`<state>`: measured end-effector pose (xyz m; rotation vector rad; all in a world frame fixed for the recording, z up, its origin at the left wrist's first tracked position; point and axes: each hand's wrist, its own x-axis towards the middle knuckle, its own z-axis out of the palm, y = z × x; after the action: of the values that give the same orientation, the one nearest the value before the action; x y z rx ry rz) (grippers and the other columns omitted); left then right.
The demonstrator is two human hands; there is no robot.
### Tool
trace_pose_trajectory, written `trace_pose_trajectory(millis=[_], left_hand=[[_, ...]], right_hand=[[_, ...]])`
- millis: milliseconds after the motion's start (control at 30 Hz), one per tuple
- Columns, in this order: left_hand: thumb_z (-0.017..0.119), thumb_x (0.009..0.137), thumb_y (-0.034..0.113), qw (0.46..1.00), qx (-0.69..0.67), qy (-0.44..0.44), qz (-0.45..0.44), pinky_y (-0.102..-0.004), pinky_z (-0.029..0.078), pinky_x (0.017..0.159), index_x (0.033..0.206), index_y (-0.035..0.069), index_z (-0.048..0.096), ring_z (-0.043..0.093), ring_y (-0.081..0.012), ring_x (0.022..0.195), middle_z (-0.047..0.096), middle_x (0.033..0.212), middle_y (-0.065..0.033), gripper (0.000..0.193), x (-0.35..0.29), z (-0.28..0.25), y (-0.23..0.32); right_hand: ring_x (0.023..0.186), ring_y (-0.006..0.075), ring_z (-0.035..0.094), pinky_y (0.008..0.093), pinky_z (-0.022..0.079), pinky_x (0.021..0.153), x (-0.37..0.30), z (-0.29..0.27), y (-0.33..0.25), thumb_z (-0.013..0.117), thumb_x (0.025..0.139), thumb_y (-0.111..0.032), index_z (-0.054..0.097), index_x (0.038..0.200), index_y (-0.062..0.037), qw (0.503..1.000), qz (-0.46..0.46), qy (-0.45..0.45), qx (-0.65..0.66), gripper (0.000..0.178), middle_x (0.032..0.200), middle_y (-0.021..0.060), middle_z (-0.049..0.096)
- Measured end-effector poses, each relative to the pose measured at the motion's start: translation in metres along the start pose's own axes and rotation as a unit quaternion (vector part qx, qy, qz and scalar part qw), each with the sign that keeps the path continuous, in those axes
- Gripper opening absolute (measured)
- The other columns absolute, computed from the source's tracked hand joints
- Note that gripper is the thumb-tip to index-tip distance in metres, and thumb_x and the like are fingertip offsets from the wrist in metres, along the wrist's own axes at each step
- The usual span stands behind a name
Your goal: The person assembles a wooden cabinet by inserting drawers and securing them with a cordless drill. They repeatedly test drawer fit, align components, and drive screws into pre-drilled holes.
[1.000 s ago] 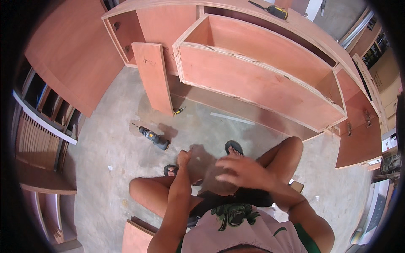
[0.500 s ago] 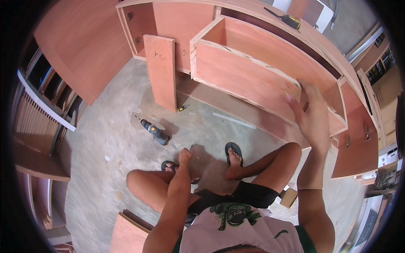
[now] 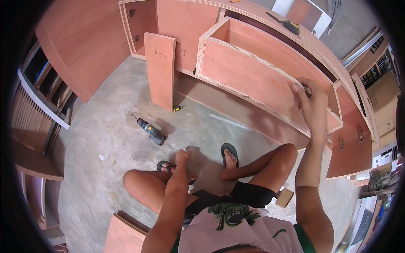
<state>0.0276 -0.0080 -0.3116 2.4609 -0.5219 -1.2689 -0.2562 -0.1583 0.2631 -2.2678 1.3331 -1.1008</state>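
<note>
A long plywood drawer [image 3: 249,69] juts out of the low reddish plywood cabinet [image 3: 185,25]. My right hand [image 3: 313,101] is closed on the top edge of the drawer's front panel near its right end. The thumb lies at the outer face, and the fingers reach over the rim. Down by my left foot, my left hand [image 3: 183,157] is curled closed above the floor; whatever it may hold is too small to make out. On the concrete to its upper left lies a cordless drill [image 3: 151,131]. A loose plywood panel [image 3: 160,71] stands upright, leaning against the cabinet front.
A yellow-and-black hand tool [image 3: 289,26] and a pencil [image 3: 234,1] lie on the cabinet top. Near the panel's foot is a small yellow-black tool [image 3: 179,108]. A pale strip [image 3: 230,121] lies on the floor. At right, a cabinet door [image 3: 352,147] hangs open.
The drawer appears slightly further into the cabinet. My right hand has closed its thumb and fingers more tightly at the front edge. The left hand stays low, and the view has shifted a little.
</note>
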Motion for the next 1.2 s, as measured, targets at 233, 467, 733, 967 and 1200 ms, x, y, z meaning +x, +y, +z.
trace_pose_trajectory(millis=[233,467,733,967,1200], left_hand=[[0.069,0.082,0.050,0.999,-0.034,0.023,0.000,-0.0506,0.049,0.104,0.127,0.005,0.067,0.060,-0.0423,0.125,0.063,0.133,-0.0252,0.064,-0.001,-0.012,0.006],[0.069,0.083,0.052,1.000,-0.005,0.013,0.006,-0.0525,0.048,0.104,0.127,0.005,0.067,0.059,-0.0432,0.126,0.062,0.133,-0.0266,0.064,0.005,-0.004,-0.002],[0.067,0.082,0.048,1.000,-0.020,0.005,0.005,-0.0534,0.048,0.104,0.126,0.004,0.067,0.059,-0.0435,0.125,0.063,0.132,-0.0268,0.062,0.005,-0.004,0.001],[0.068,0.082,0.051,0.999,-0.034,0.007,-0.008,-0.0520,0.048,0.104,0.126,0.004,0.067,0.060,-0.0422,0.125,0.064,0.131,-0.0254,0.065,-0.002,-0.013,0.009],[0.067,0.082,0.053,0.999,-0.036,0.008,-0.019,-0.0515,0.048,0.105,0.126,0.003,0.068,0.062,-0.0408,0.123,0.065,0.130,-0.0234,0.067,0.004,-0.010,-0.005]], right_hand=[[0.056,0.0195,0.060,0.0343,0.046,0.055,-0.008,0.002,-0.004,0.074,0.092,-0.024,0.070,0.105,0.0062,0.996,-0.046,0.010,-0.076,0.033,0.089,0.0164,0.068],[0.058,0.0183,0.061,0.0316,0.046,0.054,-0.014,0.000,-0.005,0.075,0.091,-0.021,0.070,0.107,0.0057,0.999,-0.030,0.022,-0.029,0.032,0.090,0.0155,0.069],[0.053,0.0172,0.062,0.0324,0.047,0.053,-0.001,0.006,0.006,0.074,0.092,-0.024,0.069,0.109,0.0075,1.000,0.001,0.011,-0.007,0.036,0.082,0.0142,0.068],[0.060,0.0201,0.065,0.0352,0.050,0.057,-0.012,0.002,-0.002,0.074,0.091,-0.034,0.069,0.109,0.0072,0.997,-0.039,0.020,-0.064,0.045,0.092,0.0183,0.069],[0.057,0.0177,0.063,0.0325,0.049,0.055,-0.013,0.006,-0.009,0.075,0.091,-0.027,0.070,0.107,0.0058,1.000,0.001,0.013,-0.014,0.037,0.085,0.0151,0.069]])
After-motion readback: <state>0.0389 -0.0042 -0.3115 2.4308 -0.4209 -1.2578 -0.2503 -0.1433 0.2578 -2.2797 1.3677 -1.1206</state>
